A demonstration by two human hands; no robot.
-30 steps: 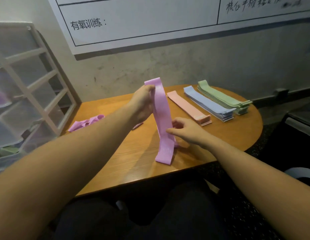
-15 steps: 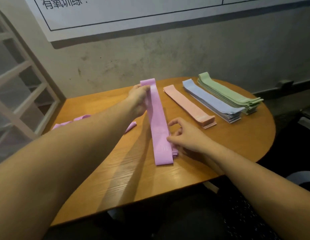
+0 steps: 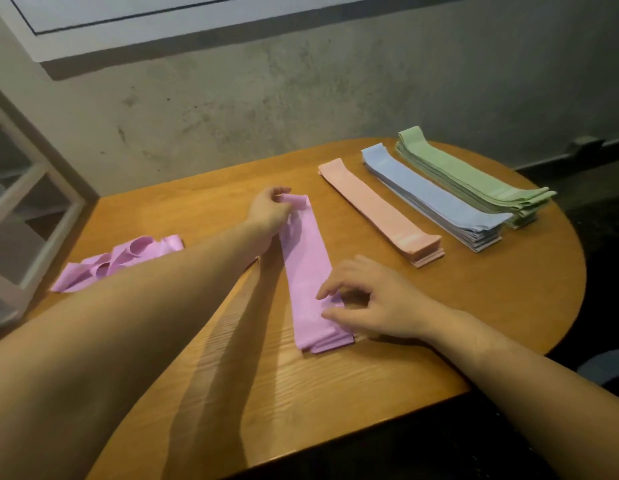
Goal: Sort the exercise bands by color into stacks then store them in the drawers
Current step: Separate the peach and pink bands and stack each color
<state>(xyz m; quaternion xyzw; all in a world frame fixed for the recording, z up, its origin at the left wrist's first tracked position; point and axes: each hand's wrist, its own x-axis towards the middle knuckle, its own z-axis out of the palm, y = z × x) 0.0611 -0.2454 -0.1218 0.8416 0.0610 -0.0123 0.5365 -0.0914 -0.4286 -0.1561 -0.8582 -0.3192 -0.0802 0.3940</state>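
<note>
A purple band [image 3: 310, 268] lies flat on a small purple stack in the middle of the wooden table [image 3: 387, 382]. My left hand [image 3: 268, 211] pinches its far end. My right hand [image 3: 374, 303] rests on its near end, fingertips on the band's right edge. A loose heap of purple bands [image 3: 117, 261] lies at the left of the table. To the right lie three neat stacks side by side: pink [image 3: 380, 211], blue [image 3: 429, 199] and green [image 3: 470, 176].
A white drawer rack [image 3: 27, 202] stands against the wall at the left. A grey wall with a whiteboard [image 3: 135, 15] runs behind the table. The table's rounded right edge drops to a dark floor.
The purple band was held upright one second ago; my left hand has lowered its far end until the band lies flat on the stack. The view has tilted down and moved closer.
</note>
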